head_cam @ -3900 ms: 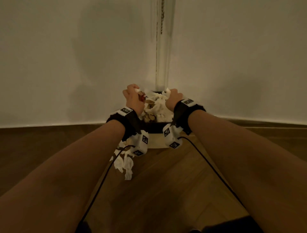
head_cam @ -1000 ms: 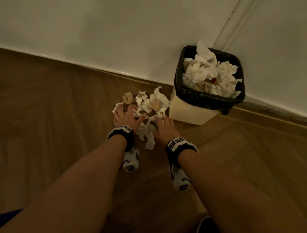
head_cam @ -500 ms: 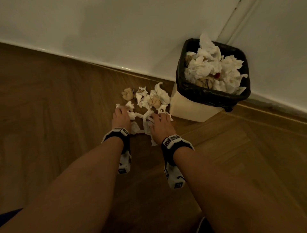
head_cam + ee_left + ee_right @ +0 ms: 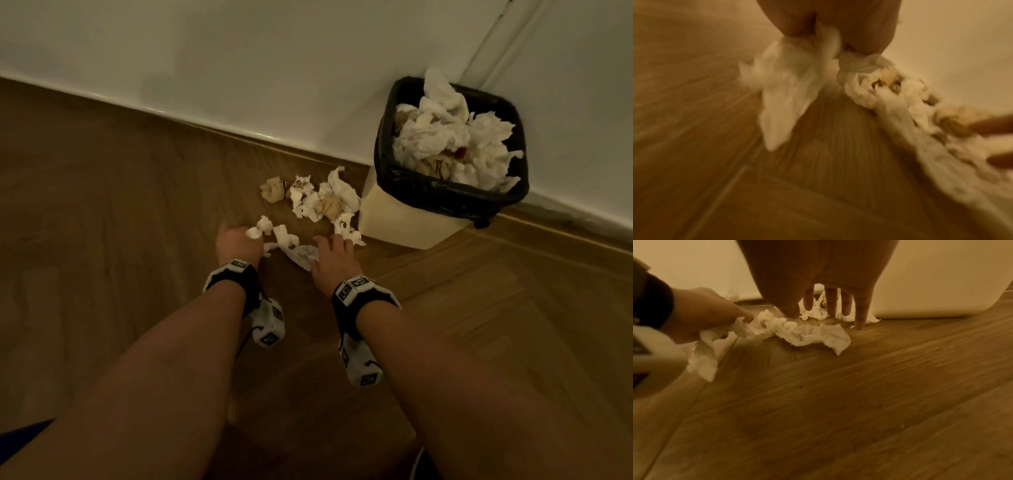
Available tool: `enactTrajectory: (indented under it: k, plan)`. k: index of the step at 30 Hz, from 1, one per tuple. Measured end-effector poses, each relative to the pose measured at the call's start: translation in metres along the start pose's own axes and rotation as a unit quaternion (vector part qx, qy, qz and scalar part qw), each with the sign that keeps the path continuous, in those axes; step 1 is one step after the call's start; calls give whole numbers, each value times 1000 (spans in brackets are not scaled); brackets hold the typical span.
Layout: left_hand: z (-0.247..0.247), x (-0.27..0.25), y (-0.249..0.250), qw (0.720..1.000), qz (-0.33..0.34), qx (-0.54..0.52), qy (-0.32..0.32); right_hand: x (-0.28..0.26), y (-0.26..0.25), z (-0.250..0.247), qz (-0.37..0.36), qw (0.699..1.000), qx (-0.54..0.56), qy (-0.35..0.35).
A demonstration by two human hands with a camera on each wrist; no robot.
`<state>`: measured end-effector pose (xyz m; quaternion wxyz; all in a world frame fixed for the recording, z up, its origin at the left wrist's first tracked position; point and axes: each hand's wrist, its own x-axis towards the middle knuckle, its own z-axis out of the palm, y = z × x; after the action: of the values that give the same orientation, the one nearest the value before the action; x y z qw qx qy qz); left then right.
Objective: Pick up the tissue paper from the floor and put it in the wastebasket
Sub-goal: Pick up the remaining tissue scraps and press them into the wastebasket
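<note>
Crumpled white and brownish tissue paper (image 4: 318, 200) lies in a heap on the wood floor left of the wastebasket (image 4: 411, 222). The basket is cream with a black liner and is heaped with tissues (image 4: 448, 137). My left hand (image 4: 239, 245) grips white tissue pieces (image 4: 789, 84); a twisted strip (image 4: 803, 334) trails from its fingers across the floor. My right hand (image 4: 332, 257) hovers over that strip with fingers (image 4: 831, 303) straight and spread, pointing down toward small tissue scraps (image 4: 347, 228) by the basket's base.
A white wall and skirting (image 4: 239, 132) run behind the tissues, meeting another wall in the corner behind the basket. Bare wood floor (image 4: 102, 240) stretches to the left and toward me.
My left hand has curled round tissue pieces and drawn them back and left, stretching a strip out of the heap. My right hand has stayed over the floor with fingers spread.
</note>
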<state>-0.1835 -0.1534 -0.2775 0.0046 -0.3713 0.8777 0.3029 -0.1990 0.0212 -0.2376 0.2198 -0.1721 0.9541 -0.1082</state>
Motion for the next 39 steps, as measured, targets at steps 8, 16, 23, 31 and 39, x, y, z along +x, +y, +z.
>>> enactTrajectory:
  k: [8, 16, 23, 31, 39]
  plan:
    - [-12, 7, -11, 995, -24, -79, 54, 5, -5, 11, -47, 987, -54, -144]
    - [-10, -4, -13, 978, -84, -190, 22, 11, -23, 4, -86, 966, -149, -192]
    - [-26, -14, 7, 945, -182, -271, 4, 2, -18, -17, -39, 983, -117, -135]
    - [-47, -33, 23, 902, -187, -388, -10, -22, -12, -49, 25, 994, -80, -65]
    - [-70, -75, 56, 869, -202, -452, -24, -60, 1, -86, 79, 990, -34, -108]
